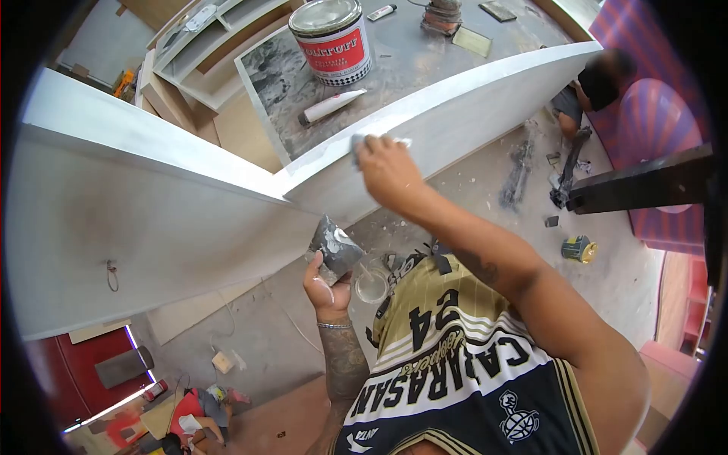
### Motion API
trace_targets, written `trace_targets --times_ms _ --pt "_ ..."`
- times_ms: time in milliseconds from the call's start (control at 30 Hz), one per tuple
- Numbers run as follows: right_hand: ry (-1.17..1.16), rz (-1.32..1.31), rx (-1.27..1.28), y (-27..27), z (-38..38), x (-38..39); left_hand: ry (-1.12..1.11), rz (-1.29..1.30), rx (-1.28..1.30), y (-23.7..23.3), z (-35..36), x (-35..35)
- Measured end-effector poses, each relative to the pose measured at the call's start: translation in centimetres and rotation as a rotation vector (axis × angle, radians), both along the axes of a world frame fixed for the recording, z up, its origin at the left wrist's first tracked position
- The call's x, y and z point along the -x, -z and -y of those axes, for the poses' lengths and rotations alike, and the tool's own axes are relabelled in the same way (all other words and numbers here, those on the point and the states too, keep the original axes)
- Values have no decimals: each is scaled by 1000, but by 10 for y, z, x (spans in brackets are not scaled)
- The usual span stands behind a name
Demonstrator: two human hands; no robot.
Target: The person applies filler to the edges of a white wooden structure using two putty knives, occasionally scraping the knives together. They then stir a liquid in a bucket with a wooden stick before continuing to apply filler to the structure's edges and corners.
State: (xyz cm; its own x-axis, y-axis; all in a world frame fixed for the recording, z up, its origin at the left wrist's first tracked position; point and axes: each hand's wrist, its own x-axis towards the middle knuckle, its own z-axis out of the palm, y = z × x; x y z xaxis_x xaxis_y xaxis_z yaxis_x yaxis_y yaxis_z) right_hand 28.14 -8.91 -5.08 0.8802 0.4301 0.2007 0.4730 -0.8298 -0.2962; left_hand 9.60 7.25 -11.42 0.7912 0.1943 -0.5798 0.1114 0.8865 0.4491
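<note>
My left hand is wrapped round a dark flat board with white putty smeared on its face. White putty also marks the hand. My right hand is closed on a small grey scraper, only partly visible past the fingers, and presses it at the top edge of a white panel. On the grey surface just behind that panel lies a white tube with a dark cap. Beside the tube stands a large tin with a red label reading "Polituff".
A second white panel meets the first at a corner on the left. Behind stand a sander-like tool and a yellowish pad. A dark beam juts in at right. A crouching person and another person are nearby.
</note>
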Motion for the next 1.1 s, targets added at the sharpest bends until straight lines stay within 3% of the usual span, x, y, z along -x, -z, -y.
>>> trace_targets --times_ms 33,133,233,333,367,400,467,533,600,700,933,1033,1100 --pt "-63 -46 -35 -8 -6 10 -41 -7 12 -5 6 -3" --pt "-456 -502 -118 -31 -5 33 -88 25 177 9 7 -3" --pt "-689 -207 -478 -27 6 62 16 77 335 23 -3 1" --pt "-701 -387 -485 -7 34 84 60 166 390 3 -10 -5" --pt "-704 -419 -339 15 51 82 53 209 470 10 -24 -4" --pt "-706 -448 -191 41 70 79 -3 229 396 -20 -24 -7" --pt "-436 -502 -304 77 96 79 47 404 294 -31 -48 -4" --pt "-238 -98 -475 104 109 48 7 295 118 -45 -58 -4" --pt "30 147 -715 99 108 19 5 183 25 -51 -57 -3" --pt "236 340 -768 106 88 -10 34 19 5 -56 -40 -3" --pt "-1 199 -698 111 23 14 68 -19 66 -43 -4 4" --pt "-181 47 -594 86 26 43 32 -26 103 -29 -1 3" --pt "-318 8 -682 53 36 60 44 -13 130 -23 -2 0"
